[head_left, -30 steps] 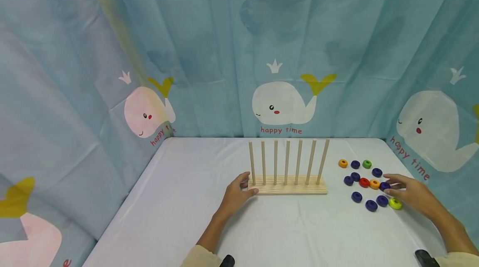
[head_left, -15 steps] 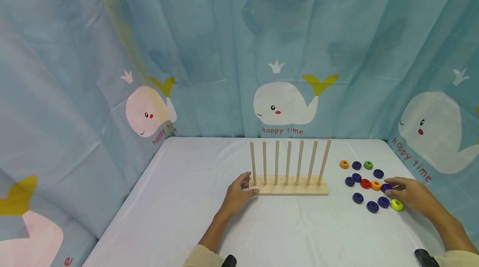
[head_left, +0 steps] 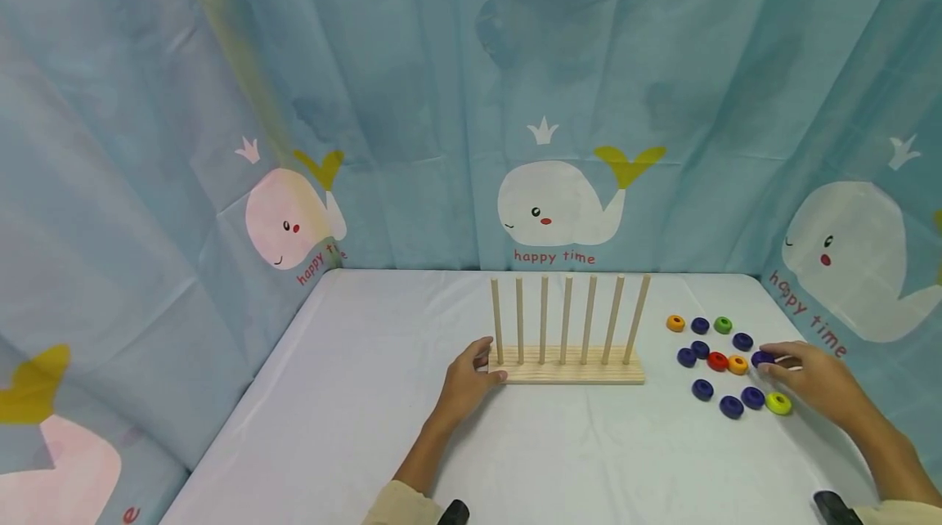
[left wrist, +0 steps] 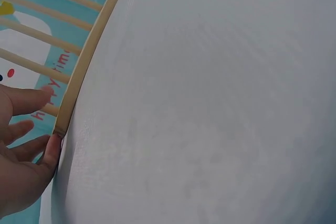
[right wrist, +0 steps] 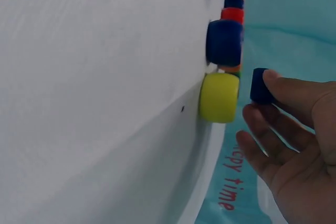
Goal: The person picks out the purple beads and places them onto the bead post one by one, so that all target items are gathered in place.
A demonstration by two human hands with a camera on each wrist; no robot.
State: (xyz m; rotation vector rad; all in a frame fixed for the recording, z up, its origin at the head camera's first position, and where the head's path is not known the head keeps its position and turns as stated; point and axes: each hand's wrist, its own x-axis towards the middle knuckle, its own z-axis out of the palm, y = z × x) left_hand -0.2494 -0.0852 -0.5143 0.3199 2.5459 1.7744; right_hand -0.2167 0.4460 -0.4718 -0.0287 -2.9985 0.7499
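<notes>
A wooden peg rack (head_left: 567, 376) with a row of several bare upright pegs stands mid-table in the head view. My left hand (head_left: 465, 382) holds the left end of its base, the thumb on the front edge and the fingers behind. At the right, my right hand (head_left: 817, 378) pinches a dark blue ring bead (right wrist: 259, 85) between thumb and fingers. In the right wrist view this bead is raised off the table, beside a yellow-green bead (right wrist: 219, 98).
Several loose beads lie right of the rack, mostly dark blue, among them a red bead (head_left: 717, 361), a green bead (head_left: 723, 325) and an orange bead (head_left: 675, 323). A white cloth covers the table (head_left: 353, 394). A blue whale-print curtain (head_left: 419, 206) hangs behind and along the sides.
My right hand has taken hold of the dark blue bead and lifted it slightly off the table, away from the orange bead. The left hand and the rack have stayed put.
</notes>
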